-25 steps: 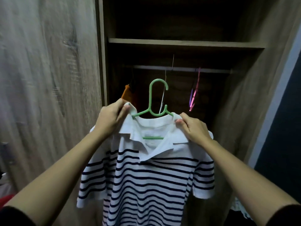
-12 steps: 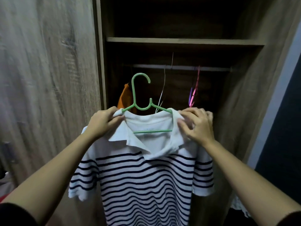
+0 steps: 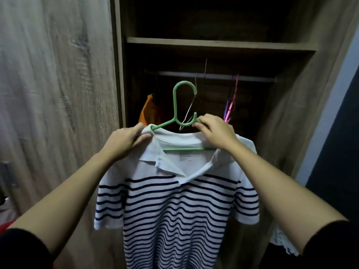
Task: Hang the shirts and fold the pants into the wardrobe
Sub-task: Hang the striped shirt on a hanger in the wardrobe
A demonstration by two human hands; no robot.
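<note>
Striped shirt [image 3: 174, 200] on green hanger [image 3: 175, 105], frame centre, below rail [image 3: 213, 76]. Left hand [image 3: 124, 140] pinches collar; right hand [image 3: 215, 133] grips hanger shoulder. Soft, light, slips easily; carry by hanger neck.

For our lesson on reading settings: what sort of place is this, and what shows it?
Probably a bedroom, at an open wooden wardrobe: a hanging rail with hangers, and a striped shirt on a green hanger.

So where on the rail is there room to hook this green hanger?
Bare rail between the orange garment and the wire hanger; another gap from there to the pink and purple hangers; more right of those. Crowded only where those bunch together.
</note>
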